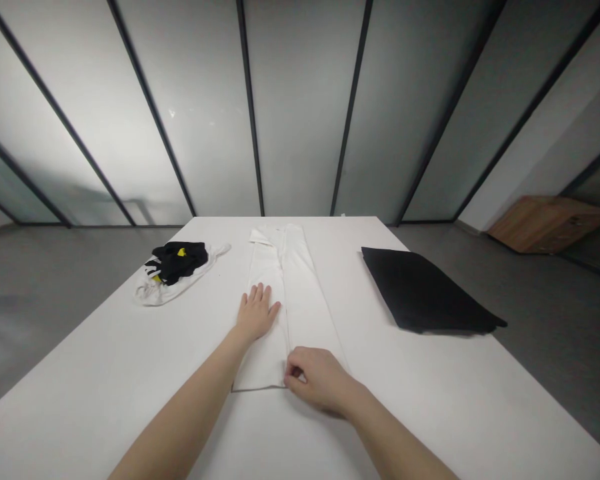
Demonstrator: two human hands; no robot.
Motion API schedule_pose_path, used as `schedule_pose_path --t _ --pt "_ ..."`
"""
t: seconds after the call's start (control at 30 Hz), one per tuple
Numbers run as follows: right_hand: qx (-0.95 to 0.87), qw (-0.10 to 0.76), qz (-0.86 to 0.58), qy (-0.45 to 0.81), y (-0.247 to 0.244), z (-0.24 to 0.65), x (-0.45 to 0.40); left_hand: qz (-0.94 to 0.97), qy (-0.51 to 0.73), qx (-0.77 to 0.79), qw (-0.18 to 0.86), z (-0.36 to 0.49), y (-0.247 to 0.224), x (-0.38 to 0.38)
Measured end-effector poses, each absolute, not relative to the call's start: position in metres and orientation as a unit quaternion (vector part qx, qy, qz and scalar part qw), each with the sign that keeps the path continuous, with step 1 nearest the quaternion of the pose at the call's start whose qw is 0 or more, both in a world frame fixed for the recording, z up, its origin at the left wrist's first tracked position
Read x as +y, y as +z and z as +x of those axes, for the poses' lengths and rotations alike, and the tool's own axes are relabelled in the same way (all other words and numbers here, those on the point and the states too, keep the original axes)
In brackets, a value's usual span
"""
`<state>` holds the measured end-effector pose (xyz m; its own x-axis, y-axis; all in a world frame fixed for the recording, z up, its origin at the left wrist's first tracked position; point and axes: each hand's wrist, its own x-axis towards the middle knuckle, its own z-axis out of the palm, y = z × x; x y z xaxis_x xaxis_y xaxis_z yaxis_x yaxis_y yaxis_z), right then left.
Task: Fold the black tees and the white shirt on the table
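Left fingers (255,300) spread flat on folded white cloth (307,313), right fingers (293,377) pinching its edge — risk: cloth slipping from too hard a tug.

You can read no text, label, brand or number here; the white marks on the crumpled black garment (175,262) are too blurred to make out.
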<state>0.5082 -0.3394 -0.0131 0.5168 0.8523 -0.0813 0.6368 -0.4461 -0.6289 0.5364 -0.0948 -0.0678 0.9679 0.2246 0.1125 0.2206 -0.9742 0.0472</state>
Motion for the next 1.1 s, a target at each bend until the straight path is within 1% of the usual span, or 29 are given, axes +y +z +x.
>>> schedule_pose_path --t 0.27,0.47,0.57,0.63,0.77,0.87,0.93,1.1 --pt "-0.445 0.272 -0.829 0.201 -0.011 0.508 -0.340 0.984 0.017 0.177 0.030 0.581 -0.055 -0.080" --pt "-0.458 0.286 -0.818 0.198 -0.012 0.507 -0.342 0.975 0.019 0.217 0.030 0.604 -0.046 -0.086" --pt "-0.451 0.310 -0.812 0.201 -0.013 0.509 -0.343 0.967 0.046 0.250 0.028 0.608 -0.046 -0.098" --pt "-0.436 0.330 -0.815 0.193 -0.014 0.511 -0.343 0.967 0.079 0.241 0.035 0.607 -0.048 -0.104" --pt "-0.415 0.353 -0.832 0.107 -0.020 0.518 -0.342 0.973 0.132 0.171 0.080 0.598 -0.050 -0.107" --pt "-0.385 0.338 -0.857 0.049 -0.026 0.523 -0.342 0.978 0.128 0.126 0.106 0.591 -0.051 -0.108" --pt "-0.357 0.315 -0.879 0.037 -0.030 0.525 -0.344 0.985 0.108 0.097 0.097 0.588 -0.051 -0.112" --pt "-0.331 0.236 -0.910 0.085 -0.036 0.519 -0.346 0.993 0.073 0.082 0.052 0.586 -0.055 -0.124"
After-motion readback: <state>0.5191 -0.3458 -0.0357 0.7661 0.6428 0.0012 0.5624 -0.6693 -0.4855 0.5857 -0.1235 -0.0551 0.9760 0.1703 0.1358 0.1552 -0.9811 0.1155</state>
